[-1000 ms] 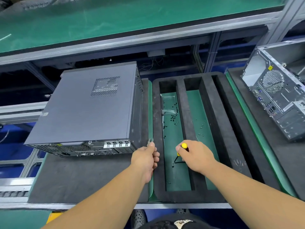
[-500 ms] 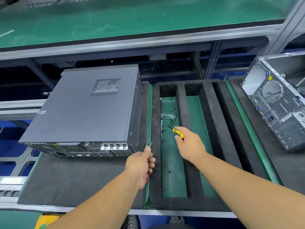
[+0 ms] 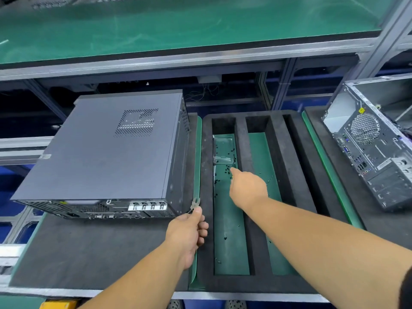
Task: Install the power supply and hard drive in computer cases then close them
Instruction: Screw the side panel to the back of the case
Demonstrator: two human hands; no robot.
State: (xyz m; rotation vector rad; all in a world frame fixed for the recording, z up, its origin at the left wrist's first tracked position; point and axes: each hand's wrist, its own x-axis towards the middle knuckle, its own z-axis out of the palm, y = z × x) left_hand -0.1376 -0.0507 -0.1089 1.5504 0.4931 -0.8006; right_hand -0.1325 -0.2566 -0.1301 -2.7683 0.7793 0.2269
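A closed dark grey computer case [image 3: 100,152] lies on its side on a black foam mat [image 3: 89,253], rear ports facing me. My left hand [image 3: 189,228] pinches a small metal part [image 3: 195,202] at the case's near right corner. My right hand [image 3: 247,186] reaches into the left slot of the black foam tray [image 3: 206,175], its fingertip among loose black screws [image 3: 227,171]. The back of that hand faces me and covers the yellow-handled screwdriver it carried. A second case [image 3: 367,152], with its side open, stands at the right.
A clear plastic sleeve [image 3: 223,150] lies at the far end of the screw slot. Several small screws are scattered in the neighbouring slot [image 3: 263,197]. A green-topped shelf on an aluminium frame [image 3: 200,56] runs overhead behind the cases.
My right hand moved away from me along the tray slot to the screws, and the yellow screwdriver handle went out of sight under it. My left hand kept its pinch by the case corner.
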